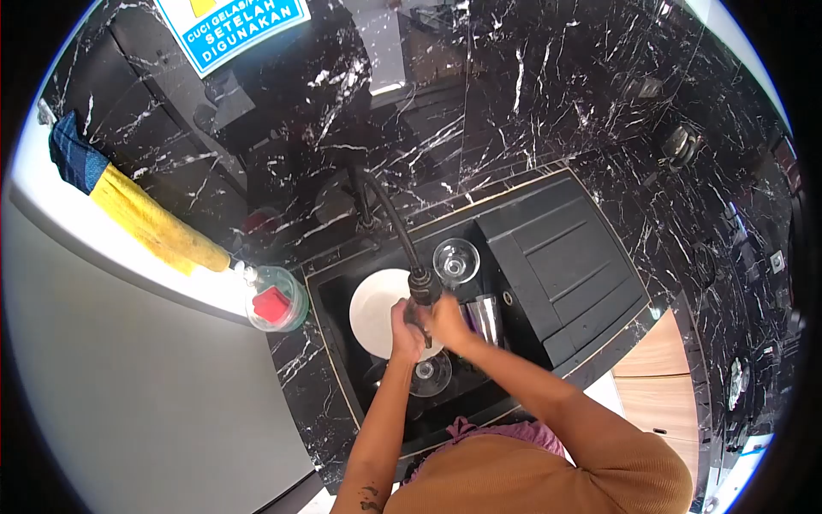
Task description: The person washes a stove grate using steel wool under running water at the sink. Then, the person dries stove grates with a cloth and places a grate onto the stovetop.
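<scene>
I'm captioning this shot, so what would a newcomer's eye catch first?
Probably the white dish in the black sink, with left hand and right hand close together at the faucet head. Next, the yellow-and-blue cloth hanging at upper left, and the blue-and-white sign above.

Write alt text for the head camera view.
A person's left hand and blurred right hand are close together by a black faucet, above a black sink holding a white dish, clear glassware and a metallic cup. A yellow cloth hangs nearby.

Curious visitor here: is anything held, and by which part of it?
Can't tell: the left hand and right hand are together by the faucet head, too blurred to confirm any hold.
</scene>
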Tool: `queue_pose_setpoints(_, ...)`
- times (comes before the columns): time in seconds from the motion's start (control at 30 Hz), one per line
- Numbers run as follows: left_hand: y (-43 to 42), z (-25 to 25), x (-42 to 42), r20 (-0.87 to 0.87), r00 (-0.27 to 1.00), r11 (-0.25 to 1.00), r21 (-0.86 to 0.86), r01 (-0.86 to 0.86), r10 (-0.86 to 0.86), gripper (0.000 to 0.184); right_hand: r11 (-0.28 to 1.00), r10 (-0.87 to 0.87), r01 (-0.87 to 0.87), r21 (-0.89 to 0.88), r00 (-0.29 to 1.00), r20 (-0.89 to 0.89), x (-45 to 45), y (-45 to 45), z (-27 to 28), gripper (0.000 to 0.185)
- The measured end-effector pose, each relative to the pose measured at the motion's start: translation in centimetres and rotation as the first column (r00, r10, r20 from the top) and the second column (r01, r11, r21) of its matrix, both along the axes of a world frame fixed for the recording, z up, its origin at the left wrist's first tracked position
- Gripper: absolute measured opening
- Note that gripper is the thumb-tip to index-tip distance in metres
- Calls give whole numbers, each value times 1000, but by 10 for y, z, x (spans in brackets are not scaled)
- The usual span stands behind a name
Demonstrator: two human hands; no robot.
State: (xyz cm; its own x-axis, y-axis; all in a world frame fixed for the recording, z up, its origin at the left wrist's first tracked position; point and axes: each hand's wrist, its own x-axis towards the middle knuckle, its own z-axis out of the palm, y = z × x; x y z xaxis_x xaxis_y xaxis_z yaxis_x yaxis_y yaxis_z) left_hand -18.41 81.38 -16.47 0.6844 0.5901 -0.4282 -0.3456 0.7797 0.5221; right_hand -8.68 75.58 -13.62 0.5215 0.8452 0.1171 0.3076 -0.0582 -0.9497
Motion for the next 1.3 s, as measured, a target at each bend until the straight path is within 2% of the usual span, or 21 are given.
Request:
queue_pose_setpoints(0.03,-4,-14,-9,-34,998,999,22,47,-46,41,981,-16,-39,-188,959,-283,8,-1,20,30)
queue_pose_setpoints(0.07,-10,1,-4,-103,994,999,-2,-40,40,39,994,-60,45,-102,987,-151,9,2,30,29)
queue_pose_setpoints(0.2,-9,25,4,-83,987,965,237,-115,138,34,985,13,-44,167,984,180,-6,1,6,26)
queue_pose_setpoints(0.3,0,-48,-8,-145,989,965,253,68,-32,41,1000,-16,16,1,970,243,16,5,-2,28)
queue_pose_setpoints(0.33,-4,-25,-6,-83,995,953,293,74,-52,39,993,-26,18,-116,998,-64,7,1,7,27)
queue_pose_setpoints(0.37,1,-24,-2,-114,993,911,409,57,-11,36,993,5,3,117,998,-67,0,3,1,25)
queue_pose_setpoints(0.43,2,-25,-2,-157,987,850,524,45,45,32,990,25,-26,140,1000,11,-3,-1,-10,26)
queue_pose_setpoints(0.47,-1,-29,-3,-174,983,846,532,48,54,30,1000,28,-28,6,997,68,6,-2,-2,27)
queue_pose_setpoints(0.5,-5,-32,-7,-186,982,892,447,70,16,31,992,36,-21,-127,992,119,17,-1,8,28)
queue_pose_setpoints(0.53,-4,-36,-7,-188,982,926,367,91,-22,32,997,15,11,-72,937,350,24,4,10,29)
queue_pose_setpoints(0.6,4,-49,-6,-110,991,965,245,98,-73,31,999,-24,26,-20,997,77,10,4,3,26)
queue_pose_setpoints(0.67,7,-7,-1,-95,996,900,433,40,1,27,992,-31,36,117,999,-45,-11,6,-10,26)
queue_pose_setpoints(0.73,4,0,-10,-200,977,916,373,146,-74,31,999,-32,33,0,991,132,7,4,-10,29)
queue_pose_setpoints(0.8,-5,2,-6,-145,987,982,168,88,-63,34,998,-59,69,-11,916,397,25,5,7,33)
queue_pose_setpoints(0.93,5,9,-3,104,994,985,-161,55,-39,40,962,-268,268,57,963,-10,16,5,1,30)
queue_pose_setpoints(0.97,6,12,-3,153,988,974,-220,58,-24,40,967,-222,221,126,975,-11,13,4,-2,30)
queue_pose_setpoints(1.03,3,12,2,6,1000,978,-209,-15,17,42,957,-138,136,256,990,-9,1,-1,-9,31)
queue_pose_setpoints(1.1,-13,33,14,-100,989,977,-172,-125,109,47,993,-116,112,30,977,179,4,-8,-12,35)
queue_pose_setpoints(1.13,-11,7,10,138,990,980,-191,46,-20,47,990,-132,138,-7,963,235,15,-6,-7,36)
queue_pose_setpoints(1.2,5,-64,-2,577,777,925,-93,368,-251,49,982,-157,184,-49,928,337,21,-2,-7,36)
queue_pose_setpoints(1.3,-7,6,4,174,983,968,-250,-7,52,53,994,89,-55,-94,909,408,-2,-13,-14,33)
